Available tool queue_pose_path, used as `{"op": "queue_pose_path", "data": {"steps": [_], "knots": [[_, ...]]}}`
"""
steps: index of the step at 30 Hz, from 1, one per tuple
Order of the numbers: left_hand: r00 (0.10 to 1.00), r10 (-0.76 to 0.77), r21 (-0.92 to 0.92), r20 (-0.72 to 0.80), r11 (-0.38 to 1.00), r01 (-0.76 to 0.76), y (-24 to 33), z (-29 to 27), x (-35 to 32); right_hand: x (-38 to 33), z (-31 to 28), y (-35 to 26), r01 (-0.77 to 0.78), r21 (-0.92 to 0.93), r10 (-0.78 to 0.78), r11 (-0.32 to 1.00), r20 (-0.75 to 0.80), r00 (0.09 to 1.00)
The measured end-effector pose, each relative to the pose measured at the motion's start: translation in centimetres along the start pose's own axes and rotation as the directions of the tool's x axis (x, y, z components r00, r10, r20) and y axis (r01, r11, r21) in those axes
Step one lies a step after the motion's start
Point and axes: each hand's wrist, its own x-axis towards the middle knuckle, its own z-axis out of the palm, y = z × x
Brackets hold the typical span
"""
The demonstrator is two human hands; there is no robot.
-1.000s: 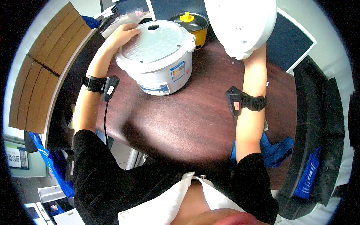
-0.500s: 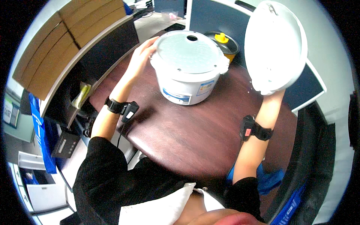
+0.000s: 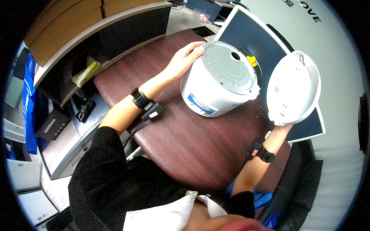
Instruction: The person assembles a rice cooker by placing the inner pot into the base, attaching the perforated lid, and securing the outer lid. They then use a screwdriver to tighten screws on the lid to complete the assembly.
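Note:
A white rice-cooker-like pot (image 3: 210, 90) stands tilted on the brown table, with a blue and white label on its side. A grey metal plate (image 3: 227, 69) with a round dark hole and rows of dimples covers its top. My left hand (image 3: 183, 59) grips the pot's upper rim at its left, fingers bent over the edge. To the right, a round white lid (image 3: 293, 84) is held up in the air, its hollow inner side in view and apart from the pot. My right hand (image 3: 283, 129) holds it by the lower edge; its fingers are mostly hidden behind the lid.
Behind the pot, a dark round lid with a yellow knob (image 3: 251, 61) is partly hidden. A blue-grey partition (image 3: 250, 32) with a white frame bounds the table (image 3: 173, 142) at the far right. Shelving with brown boxes (image 3: 73, 29) runs along the left. A black chair (image 3: 296, 181) stands at right.
My view has turned, shifting the scene. The pot now leans more, with my left hand curled further over its rim. The white lid has come lower in the picture, still in my right hand.

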Motion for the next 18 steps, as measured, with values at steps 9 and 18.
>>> {"op": "queue_pose_path", "data": {"steps": [9,18], "knots": [[0.998,0.063,0.027,-0.027,0.998,-0.063,-0.3,0.1,-1.6,0.4,0.7,0.0,0.003,0.015,-0.004,1.0,0.028,1.0],[0.999,0.051,-0.178,0.012,0.983,-0.048,-1.0,0.0,-0.9,-0.4,1.1,-0.1,-0.01,-0.006,0.01,1.0,0.042,0.999]]}}
